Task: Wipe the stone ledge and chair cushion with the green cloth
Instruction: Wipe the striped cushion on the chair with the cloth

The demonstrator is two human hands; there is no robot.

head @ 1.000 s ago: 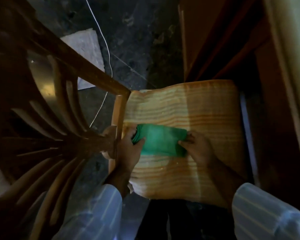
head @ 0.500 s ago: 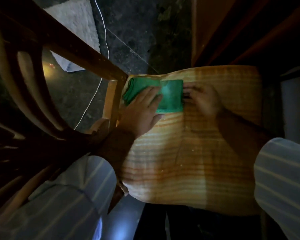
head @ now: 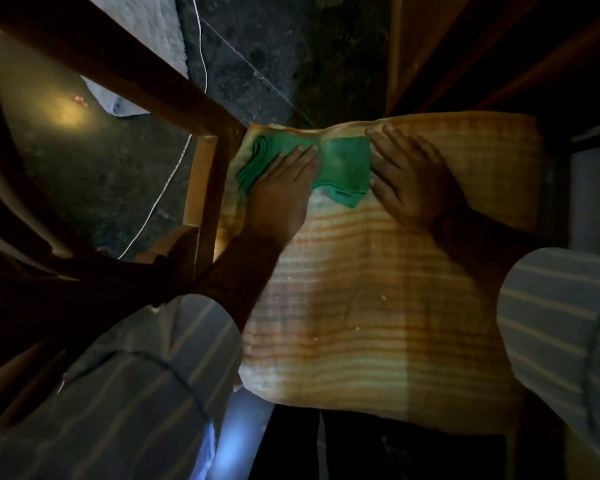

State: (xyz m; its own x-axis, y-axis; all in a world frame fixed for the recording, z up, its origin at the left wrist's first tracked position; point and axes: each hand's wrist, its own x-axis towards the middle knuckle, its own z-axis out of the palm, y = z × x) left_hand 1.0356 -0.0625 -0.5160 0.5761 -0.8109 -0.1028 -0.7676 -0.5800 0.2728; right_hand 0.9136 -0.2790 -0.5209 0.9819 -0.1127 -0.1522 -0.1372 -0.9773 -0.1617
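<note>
We see a folded green cloth [head: 340,168] lying on a striped orange and cream chair cushion [head: 378,306], close to the cushion's far edge and toward its far left corner. Our left hand [head: 284,188] lies flat across the left half of the cloth, palm down, fingers stretched out together and pressing it into the cushion rather than gripping it; the stacked folds of the cloth bulge out past the fingertips at the cushion's left edge. Our right hand [head: 409,178] is also spread open and palm down, resting on the cushion with its thumb side touching the right edge of the cloth, holding nothing that we can make out. The near right corner of the cloth hangs a little loose between the two hands. Both forearms come in from pale striped shirt sleeves [head: 565,323] at the bottom corners of the view. To the left of the cushion stands the dark wooden frame of a chair [head: 146,81], its corner post just beside the cushion's far left corner. Beyond it a thin white cord [head: 160,199] runs over the dark speckled floor [head: 111,174], and a pale grey mat [head: 153,32] lies farther off. The light is dim, so the dark wood at the cushion's right edge may be furniture, but we cannot tell what.
</note>
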